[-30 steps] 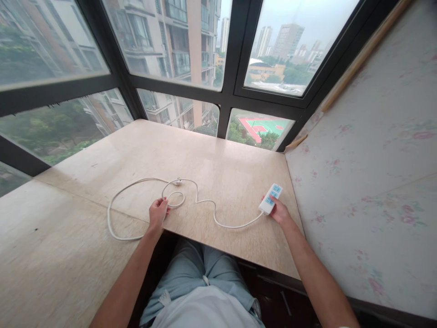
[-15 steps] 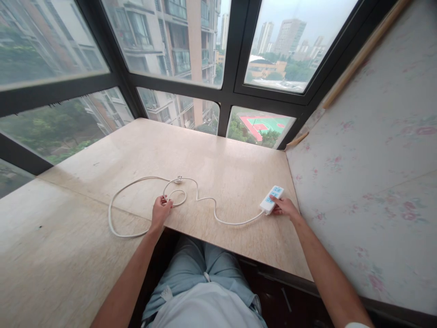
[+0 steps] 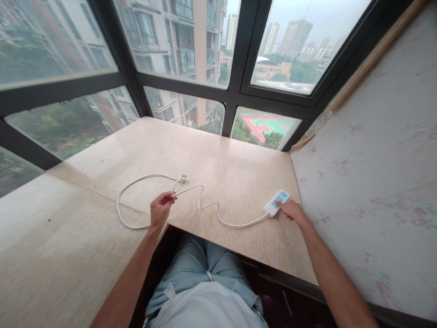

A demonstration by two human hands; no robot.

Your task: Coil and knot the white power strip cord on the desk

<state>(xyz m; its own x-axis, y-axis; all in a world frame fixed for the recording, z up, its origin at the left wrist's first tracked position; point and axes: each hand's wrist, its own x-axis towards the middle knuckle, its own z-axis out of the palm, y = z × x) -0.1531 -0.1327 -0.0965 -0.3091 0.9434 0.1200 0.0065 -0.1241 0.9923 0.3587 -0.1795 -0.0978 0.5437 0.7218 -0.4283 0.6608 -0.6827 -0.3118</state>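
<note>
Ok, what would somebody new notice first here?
Probably the white power strip with blue sockets, touched by the right hand near the flowery wall. Its white cord curves over the counter to the left hand. Outside the window, a red-and-green court stands out.

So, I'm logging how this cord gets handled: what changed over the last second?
The left hand, pinching the cord, has pulled its round loop narrower and closer to the plug. The right hand has shifted toward the right edge of the power strip and no longer shows past the left edge. Power strip and plug stayed roughly in place.
</note>
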